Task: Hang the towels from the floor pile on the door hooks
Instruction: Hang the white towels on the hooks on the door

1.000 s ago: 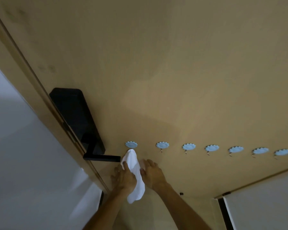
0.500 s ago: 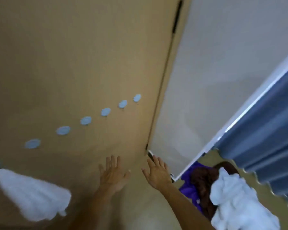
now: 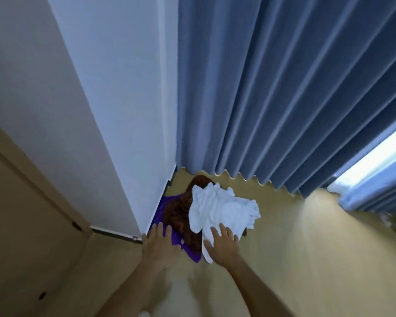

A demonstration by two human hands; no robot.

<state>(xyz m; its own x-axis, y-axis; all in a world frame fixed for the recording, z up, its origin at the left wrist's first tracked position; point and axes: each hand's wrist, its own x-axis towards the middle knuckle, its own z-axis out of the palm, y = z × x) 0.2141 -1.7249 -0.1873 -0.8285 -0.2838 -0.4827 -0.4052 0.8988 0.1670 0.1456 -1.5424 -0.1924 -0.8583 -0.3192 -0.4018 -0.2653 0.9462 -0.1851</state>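
A pile of towels lies on the floor beside the wall corner: a crumpled white towel (image 3: 222, 208) on top, a brown one (image 3: 177, 213) under it, a purple one (image 3: 167, 203) at the bottom left. My left hand (image 3: 160, 245) is stretched out with straight fingers over the purple towel's edge. My right hand (image 3: 222, 247), fingers spread, reaches over the near edge of the white towel. Neither hand holds anything. The door hooks are out of view.
A white wall (image 3: 96, 106) rises on the left, with the tan door (image 3: 21, 225) and its frame at the lower left. Blue curtains (image 3: 284, 88) hang down to the yellowish floor (image 3: 306, 259) behind the pile. A bright window gap (image 3: 375, 161) shows at right.
The view swung from the door with its hooks and one hung white towel down to the floor pile. Both hands left the door and now reach toward the pile.
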